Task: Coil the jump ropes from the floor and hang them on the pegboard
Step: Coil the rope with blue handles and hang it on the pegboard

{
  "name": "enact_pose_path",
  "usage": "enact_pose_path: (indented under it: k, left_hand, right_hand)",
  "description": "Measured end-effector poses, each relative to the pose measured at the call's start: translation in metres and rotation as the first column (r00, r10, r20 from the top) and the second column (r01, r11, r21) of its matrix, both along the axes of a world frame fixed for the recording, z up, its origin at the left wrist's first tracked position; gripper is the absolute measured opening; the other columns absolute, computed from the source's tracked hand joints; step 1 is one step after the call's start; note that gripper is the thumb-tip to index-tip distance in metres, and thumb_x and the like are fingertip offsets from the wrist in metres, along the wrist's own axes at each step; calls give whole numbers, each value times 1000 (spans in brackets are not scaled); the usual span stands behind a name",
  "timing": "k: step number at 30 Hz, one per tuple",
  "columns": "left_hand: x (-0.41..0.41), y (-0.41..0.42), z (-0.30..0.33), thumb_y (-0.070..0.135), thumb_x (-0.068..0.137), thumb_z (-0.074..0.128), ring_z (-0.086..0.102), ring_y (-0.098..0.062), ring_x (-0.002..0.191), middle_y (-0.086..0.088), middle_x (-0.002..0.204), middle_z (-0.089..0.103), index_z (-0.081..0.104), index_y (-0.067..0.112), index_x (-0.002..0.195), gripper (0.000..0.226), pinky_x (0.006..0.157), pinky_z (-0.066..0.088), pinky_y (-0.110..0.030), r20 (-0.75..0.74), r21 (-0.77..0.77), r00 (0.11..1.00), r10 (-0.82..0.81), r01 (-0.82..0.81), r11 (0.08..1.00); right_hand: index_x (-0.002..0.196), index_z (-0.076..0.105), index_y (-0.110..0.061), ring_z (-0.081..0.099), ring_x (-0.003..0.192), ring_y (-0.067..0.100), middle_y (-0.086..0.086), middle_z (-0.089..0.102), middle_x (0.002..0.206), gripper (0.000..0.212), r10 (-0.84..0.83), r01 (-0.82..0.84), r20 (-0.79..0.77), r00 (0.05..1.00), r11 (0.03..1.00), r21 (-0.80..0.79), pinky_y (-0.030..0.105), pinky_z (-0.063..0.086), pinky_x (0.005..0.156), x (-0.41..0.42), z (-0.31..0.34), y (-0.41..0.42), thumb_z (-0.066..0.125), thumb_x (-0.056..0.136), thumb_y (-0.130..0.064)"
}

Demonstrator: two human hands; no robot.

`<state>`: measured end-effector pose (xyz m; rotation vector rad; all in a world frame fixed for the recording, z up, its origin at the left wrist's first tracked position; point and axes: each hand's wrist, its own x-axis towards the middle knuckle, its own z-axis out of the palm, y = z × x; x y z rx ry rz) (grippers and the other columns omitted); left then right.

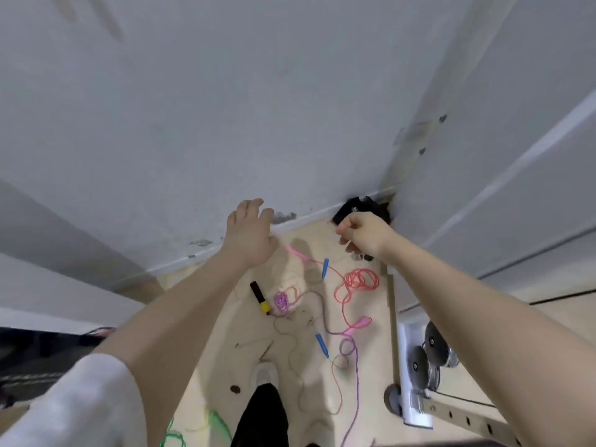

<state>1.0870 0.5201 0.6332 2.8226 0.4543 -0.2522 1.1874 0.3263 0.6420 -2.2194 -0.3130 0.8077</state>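
Several jump ropes lie tangled on the light floor below me. A red rope [360, 281] with pink handles forms a loose coil on the right. A purple rope [354, 356] bunches near a black-and-yellow handle [260, 297] and trails toward the bottom. A thin tan rope [298, 379] with blue handles [322, 344] loops through the middle. A green rope [180, 435] shows at the bottom edge. My left hand [250, 232] is raised near the wall base, fingers apart, empty. My right hand [362, 235] is curled; whether it pinches anything is unclear.
A grey wall [225, 124] fills the upper view and meets a side wall at a corner holding a black object [358, 208]. Metal weight discs on a wheeled white stand [416, 366] sit at the right. My foot in a white shoe [266, 375] stands among the ropes.
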Motion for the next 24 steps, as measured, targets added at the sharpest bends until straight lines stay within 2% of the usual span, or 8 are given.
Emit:
enact_pose_path:
  k: [4,7,10,14,16,20,22,24]
  left_hand:
    - [-33,-35,-77,27,88,50,12,-27,140,-7,152,18,33,17,140,56,112,14,-40,-177,-32,983,-51,46,998]
    - [-48,-49,-138,33,88,43,19,-25,138,-7,149,27,40,15,137,52,108,19,-37,-190,-82,980,-55,40,996]
    - [-58,-57,-206,24,89,50,24,-24,135,-6,142,35,44,14,133,46,104,24,-37,-224,-107,972,-76,53,993]
    - [-67,-61,-313,22,89,49,23,-25,134,-5,142,35,40,12,134,47,106,23,-37,-310,-133,942,-131,93,987]
    - [-75,-62,-370,21,90,48,22,-24,136,-4,144,34,38,14,137,49,106,23,-37,-343,-137,931,-127,84,987]
    - [-93,-65,-479,20,91,47,21,-24,137,-4,146,33,36,14,140,50,106,25,-35,-434,-145,892,-126,69,987]
    - [-99,-68,-530,21,91,47,22,-25,136,-4,146,33,35,15,140,50,106,25,-35,-467,-143,875,-130,70,987]
    - [-104,-72,-573,22,92,46,23,-25,135,-4,145,33,34,15,140,50,105,26,-36,-473,-153,871,-136,70,986]
  right_hand:
    - [71,52,-14,51,54,17,3,57,67,23,-47,34,-143,989,995,-97,31,46,57,-39,-78,-50,48,93,-9]
    - [75,54,-10,50,53,15,5,57,68,19,-86,48,-234,968,986,-162,20,41,48,-62,-140,-73,47,93,-7]
    - [77,56,-11,52,56,17,6,58,73,17,-104,36,-294,950,973,-227,17,40,47,-82,-218,-87,47,92,-8]
    - [82,57,-7,57,78,28,21,63,94,14,-107,-3,-334,936,950,-312,29,43,66,-110,-344,-95,46,89,-10]
    - [87,56,-6,56,86,30,18,60,94,15,-76,-55,-330,941,928,-369,33,43,73,-123,-407,-97,43,92,-11]
    - [66,40,-14,45,78,24,7,49,81,28,-32,-117,-308,951,883,-454,23,30,53,-147,-526,-103,39,95,-13]
    - [82,51,-11,49,86,28,7,53,89,18,-34,-124,-312,949,873,-471,22,33,64,-155,-577,-104,39,95,-15]
    - [118,51,-8,53,102,29,11,53,114,26,-50,-105,-290,956,863,-494,24,35,76,-160,-622,-105,40,95,-15]
